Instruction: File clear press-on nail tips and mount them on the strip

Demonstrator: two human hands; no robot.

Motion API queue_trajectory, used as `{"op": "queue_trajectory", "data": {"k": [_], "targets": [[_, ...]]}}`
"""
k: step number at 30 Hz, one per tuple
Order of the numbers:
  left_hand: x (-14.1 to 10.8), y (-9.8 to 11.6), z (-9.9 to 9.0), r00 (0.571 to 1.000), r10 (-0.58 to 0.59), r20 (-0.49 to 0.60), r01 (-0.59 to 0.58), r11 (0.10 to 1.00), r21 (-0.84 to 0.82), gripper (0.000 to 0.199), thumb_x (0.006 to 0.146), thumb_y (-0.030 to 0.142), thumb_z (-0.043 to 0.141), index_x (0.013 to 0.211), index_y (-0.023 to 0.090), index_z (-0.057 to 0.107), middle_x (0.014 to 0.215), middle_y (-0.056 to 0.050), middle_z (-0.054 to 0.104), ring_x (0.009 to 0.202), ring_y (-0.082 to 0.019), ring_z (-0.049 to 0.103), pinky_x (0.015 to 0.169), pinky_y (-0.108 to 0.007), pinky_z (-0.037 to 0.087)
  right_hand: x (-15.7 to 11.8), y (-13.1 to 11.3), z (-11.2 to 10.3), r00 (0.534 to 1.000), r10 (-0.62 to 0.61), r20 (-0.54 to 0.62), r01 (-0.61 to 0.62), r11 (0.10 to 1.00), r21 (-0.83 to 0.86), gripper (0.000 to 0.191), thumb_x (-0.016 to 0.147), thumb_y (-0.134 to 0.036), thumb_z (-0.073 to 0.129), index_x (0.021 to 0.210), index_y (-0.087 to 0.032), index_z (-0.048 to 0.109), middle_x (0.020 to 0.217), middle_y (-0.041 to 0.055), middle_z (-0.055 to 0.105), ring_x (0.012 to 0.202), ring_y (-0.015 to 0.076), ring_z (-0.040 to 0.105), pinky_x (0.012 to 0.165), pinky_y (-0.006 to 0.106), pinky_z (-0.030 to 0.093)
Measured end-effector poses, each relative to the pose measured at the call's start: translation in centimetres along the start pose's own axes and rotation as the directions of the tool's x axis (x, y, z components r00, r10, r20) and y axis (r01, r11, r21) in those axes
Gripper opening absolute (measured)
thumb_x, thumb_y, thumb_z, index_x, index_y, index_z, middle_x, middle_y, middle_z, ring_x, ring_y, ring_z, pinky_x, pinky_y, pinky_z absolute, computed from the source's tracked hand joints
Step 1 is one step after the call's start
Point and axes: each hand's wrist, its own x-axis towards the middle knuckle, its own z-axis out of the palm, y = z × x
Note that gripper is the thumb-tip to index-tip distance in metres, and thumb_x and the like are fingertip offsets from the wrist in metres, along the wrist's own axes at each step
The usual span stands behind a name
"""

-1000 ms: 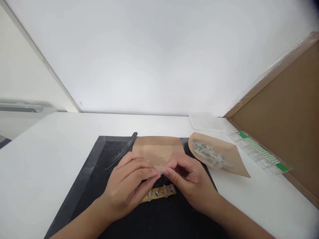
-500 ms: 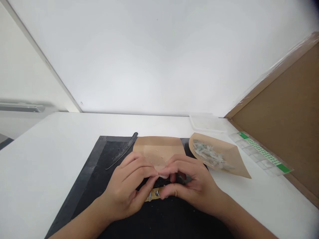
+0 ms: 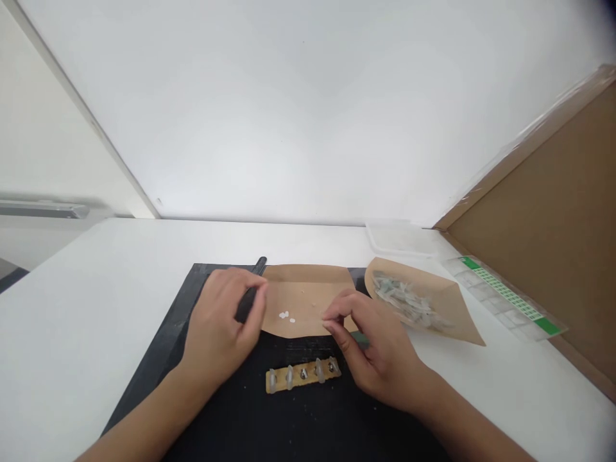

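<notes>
My left hand (image 3: 224, 321) is over the left side of the black mat (image 3: 231, 410), its thumb and forefinger pressed together at the left edge of the brown paper (image 3: 308, 289); anything in the pinch is too small to name. My right hand (image 3: 375, 340) pinches at the paper's right side, and what lies between its fingertips is too small to make out. Small white bits (image 3: 285, 315) lie on the paper. Nearer me, a yellowish strip (image 3: 297, 380) holds several small metal pieces and translucent pieces across it. A dark curved tool (image 3: 260, 265) is mostly hidden behind my left hand.
Right of the mat, a second brown paper (image 3: 462, 321) holds a pile of translucent slivers (image 3: 404, 298). Behind it is a clear tray (image 3: 402, 237). A clear compartment case with a green label (image 3: 507, 295) lies by the brown board (image 3: 543, 212) on the right.
My hands have moved apart, the left one up and leftward over the tool, the right one slightly right. White bits now show on the paper, and the whole strip is uncovered.
</notes>
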Motion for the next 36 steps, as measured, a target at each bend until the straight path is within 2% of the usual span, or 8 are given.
{"op": "queue_trajectory", "data": {"k": [2, 3, 7, 11, 20, 28, 33, 36], "targets": [[0.3, -1.0, -0.2, 0.985, -0.169, 0.039, 0.162, 0.975, 0.152, 0.014, 0.104, 0.028, 0.055, 0.105, 0.020, 0.066, 0.092, -0.006, 0.069, 0.088, -0.025, 0.063, 0.079, -0.039, 0.052, 0.0, 0.0, -0.1, 1.000, -0.004, -0.027, 0.004, 1.000, -0.015, 0.009, 0.101, -0.016, 0.056, 0.104, -0.024, 0.055, 0.089, 0.0018, 0.063, 0.078, 0.0170, 0.061, 0.070, 0.030, 0.047], [0.3, -1.5, -0.3, 0.975, -0.207, 0.087, 0.177, 0.948, 0.263, 0.020, 0.106, 0.029, 0.050, 0.110, 0.018, 0.066, 0.098, -0.009, 0.070, 0.094, -0.028, 0.062, 0.084, -0.042, 0.052, 0.1, 0.0, -0.2, 0.999, -0.007, -0.035, 0.006, 1.000, -0.019, 0.009, 0.101, -0.016, 0.056, 0.104, -0.025, 0.055, 0.089, 0.0016, 0.063, 0.078, 0.0169, 0.060, 0.069, 0.030, 0.047], [-0.3, -3.1, -0.2, 0.912, -0.304, 0.276, 0.085, 0.797, 0.597, 0.038, 0.106, 0.028, 0.039, 0.107, 0.010, 0.072, 0.104, -0.019, 0.067, 0.100, -0.037, 0.057, 0.091, -0.051, 0.049, 0.1, 0.0, -0.2, 0.999, -0.003, -0.034, 0.002, 1.000, -0.029, 0.010, 0.101, -0.015, 0.056, 0.103, -0.025, 0.054, 0.090, 0.0016, 0.062, 0.080, 0.0168, 0.061, 0.070, 0.030, 0.047], [-1.3, -3.5, 0.1, 0.876, -0.312, 0.368, 0.032, 0.798, 0.601, 0.038, 0.103, 0.033, 0.046, 0.096, 0.011, 0.077, 0.097, -0.018, 0.066, 0.095, -0.036, 0.058, 0.088, -0.049, 0.051, 0.2, 0.1, -0.1, 1.000, -0.002, -0.030, 0.000, 0.999, -0.046, 0.010, 0.102, -0.016, 0.056, 0.105, -0.025, 0.055, 0.091, 0.0018, 0.062, 0.080, 0.0172, 0.061, 0.070, 0.030, 0.048], [-1.6, -3.1, -0.4, 0.846, -0.344, 0.406, 0.037, 0.799, 0.600, 0.035, 0.103, 0.029, 0.047, 0.089, 0.017, 0.077, 0.100, -0.015, 0.067, 0.098, -0.035, 0.058, 0.077, -0.043, 0.053, 0.2, 0.4, -0.1, 0.999, 0.022, -0.027, -0.024, 0.998, -0.060, 0.008, 0.102, -0.017, 0.055, 0.105, -0.024, 0.056, 0.091, 0.0026, 0.063, 0.081, 0.0180, 0.061, 0.071, 0.032, 0.048], [-1.2, -3.2, -0.5, 0.847, -0.353, 0.396, 0.043, 0.790, 0.612, 0.023, 0.099, 0.025, 0.051, 0.094, 0.017, 0.072, 0.093, -0.015, 0.070, 0.099, -0.037, 0.061, 0.081, -0.045, 0.051, 0.3, 0.6, 0.0, 0.999, 0.038, -0.013, -0.039, 0.994, -0.104, 0.005, 0.104, -0.020, 0.053, 0.100, -0.024, 0.054, 0.089, 0.0025, 0.064, 0.077, 0.0177, 0.061, 0.068, 0.031, 0.047], [-0.7, -3.1, -0.6, 0.843, -0.376, 0.384, 0.069, 0.785, 0.616, 0.024, 0.102, 0.024, 0.046, 0.092, 0.018, 0.067, 0.086, -0.012, 0.072, 0.083, -0.033, 0.066, 0.073, -0.043, 0.048, 0.2, 0.8, 0.0, 0.999, 0.052, 0.002, -0.051, 0.992, -0.117, 0.007, 0.104, -0.020, 0.052, 0.099, -0.024, 0.053, 0.090, 0.0026, 0.064, 0.078, 0.0180, 0.061, 0.068, 0.032, 0.045], [-0.2, -2.5, -0.8, 0.861, -0.384, 0.334, 0.109, 0.780, 0.616, 0.026, 0.106, 0.025, 0.042, 0.100, 0.018, 0.066, 0.096, -0.010, 0.074, 0.078, -0.030, 0.069, 0.070, -0.041, 0.047, 0.2, 1.0, 0.0, 0.998, 0.061, -0.001, -0.061, 0.991, -0.121, 0.007, 0.104, -0.020, 0.053, 0.098, -0.023, 0.053, 0.090, 0.0020, 0.063, 0.079, 0.0176, 0.061, 0.069, 0.032, 0.044]]}}
